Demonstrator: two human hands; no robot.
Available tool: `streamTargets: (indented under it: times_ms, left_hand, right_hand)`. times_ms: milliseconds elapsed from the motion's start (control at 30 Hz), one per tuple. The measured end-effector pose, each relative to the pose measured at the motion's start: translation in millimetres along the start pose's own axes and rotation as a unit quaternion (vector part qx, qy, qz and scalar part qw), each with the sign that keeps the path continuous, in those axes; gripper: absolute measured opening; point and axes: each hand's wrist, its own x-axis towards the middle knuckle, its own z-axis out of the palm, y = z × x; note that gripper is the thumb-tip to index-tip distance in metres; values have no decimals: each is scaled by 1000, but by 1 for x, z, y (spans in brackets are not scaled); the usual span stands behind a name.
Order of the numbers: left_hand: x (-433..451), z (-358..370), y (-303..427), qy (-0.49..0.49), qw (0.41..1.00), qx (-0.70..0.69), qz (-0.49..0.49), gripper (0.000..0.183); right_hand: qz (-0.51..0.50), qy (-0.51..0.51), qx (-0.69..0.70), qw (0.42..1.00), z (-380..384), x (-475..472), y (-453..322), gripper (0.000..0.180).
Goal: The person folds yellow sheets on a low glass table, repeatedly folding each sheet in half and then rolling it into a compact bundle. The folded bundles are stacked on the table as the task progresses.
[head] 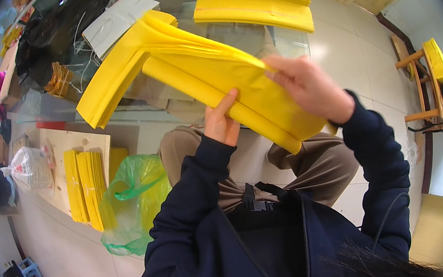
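Note:
A sheaf of thin yellow sheets, probably paper, slants across in front of me above my lap, with a rolled or folded lower edge. My left hand grips that lower edge, its thumb lying on top. The upper right edge is pinched between the fingers and thumb of my right hand, which is slightly blurred. The sheaf's far end meets a stack of folded yellow sheets on the glass table; whether they are joined there I cannot tell. Further back on the glass lie more folded yellow stacks.
A white board with string lies behind the left stack, near black plastic. To my left, tied yellow bundles rest on a wooden board beside a green plastic bag. A wooden stool is at right.

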Motion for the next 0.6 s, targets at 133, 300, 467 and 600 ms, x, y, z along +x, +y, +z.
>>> streamTargets:
  times_ms: [133, 300, 467, 600]
  left_hand:
    - [-7, -12, -2, 57, 998, -2, -12, 37]
    - [-21, -26, -10, 84, 996, -6, -4, 36]
    - [-36, -37, -16, 138, 989, -15, -49, 39]
    - [-45, -31, -13, 141, 985, -37, -92, 39]
  right_hand:
    - [-8, -46, -6, 999, -41, 22, 6, 23]
    - [47, -87, 141, 985, -65, 54, 62, 35]
    - [172, -112, 155, 966, -51, 86, 143, 42]
    - [227, -104, 110, 962, -27, 96, 186, 46]
